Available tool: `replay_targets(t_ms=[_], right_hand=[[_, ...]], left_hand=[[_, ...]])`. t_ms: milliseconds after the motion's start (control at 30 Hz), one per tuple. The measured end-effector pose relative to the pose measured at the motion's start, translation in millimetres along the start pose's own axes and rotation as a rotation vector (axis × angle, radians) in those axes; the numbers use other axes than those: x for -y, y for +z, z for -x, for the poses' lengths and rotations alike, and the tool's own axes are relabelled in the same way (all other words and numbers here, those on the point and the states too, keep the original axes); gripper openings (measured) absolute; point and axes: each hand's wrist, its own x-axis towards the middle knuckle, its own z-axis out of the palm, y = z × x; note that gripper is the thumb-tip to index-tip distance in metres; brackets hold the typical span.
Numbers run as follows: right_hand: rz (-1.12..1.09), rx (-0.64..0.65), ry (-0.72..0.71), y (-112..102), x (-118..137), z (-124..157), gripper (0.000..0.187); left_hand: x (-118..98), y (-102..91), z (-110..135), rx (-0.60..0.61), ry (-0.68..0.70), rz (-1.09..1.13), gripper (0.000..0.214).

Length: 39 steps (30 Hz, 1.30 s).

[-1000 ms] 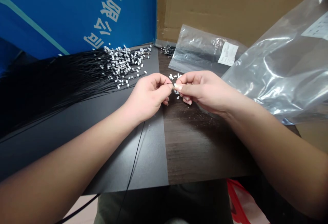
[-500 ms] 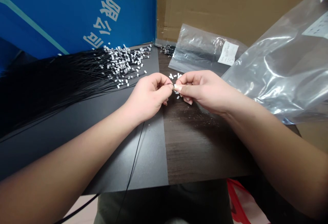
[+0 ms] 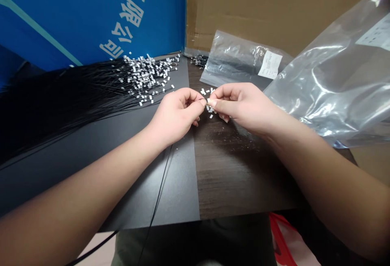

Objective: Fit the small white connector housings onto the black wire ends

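Barely shifted since earlier, pinching black wire in left hand, white piece in right hand, with white-tipped bundle at ten o'clock.

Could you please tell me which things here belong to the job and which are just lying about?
Seemingly in the job:
cable, in the left hand
white tab, in the right hand
other tabs
cable pile

Probably just lying about:
small bag
big bag
carton

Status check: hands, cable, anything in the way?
Left hand pinching black cable. Right hand pinching small white piece, close to left. Nearest clutter: loose white pieces just beyond; no blockage visible.
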Motion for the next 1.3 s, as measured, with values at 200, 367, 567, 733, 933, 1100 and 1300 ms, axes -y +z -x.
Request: replay_targets(t_ms=[200, 367, 567, 733, 933, 1100, 1300], right_hand=[[-0.037, -0.041, -0.095, -6, -7, -5, 0.022], [0.012, -0.017, -0.14, -7, -5, -7, 0.018], [0.071, 0.045, -0.214, -6, -8, -7, 0.014], [0.101, 0.058, -0.26, -4, -13, -10, 0.017], [0.071, 0.09, -0.313, -5, -16, -12, 0.02], [0.0, 0.13, -0.335, -6, -19, -15, 0.023], [-0.006, 0.154, -0.304, -5, -20, -16, 0.025]], left_hand=[[3, -4.0, -2, 0.07, -0.043, 0.077, 0.016], [3, -4.3, -2, 0.062, -0.075, 0.237, 0.02], [-4, -2.7, -1, 0.097, -0.148, 0.325, 0.016], [-3, -7.0, -1, 0.18, -0.205, 0.415, 0.017], [-3, -10.7, -1, 0.246, -0.246, 0.494, 0.022], [-4, -11.5, -2, 0.291, -0.26, 0.529, 0.025], [-2, -11.9, -1, 0.255, -0.219, 0.478, 0.02]])
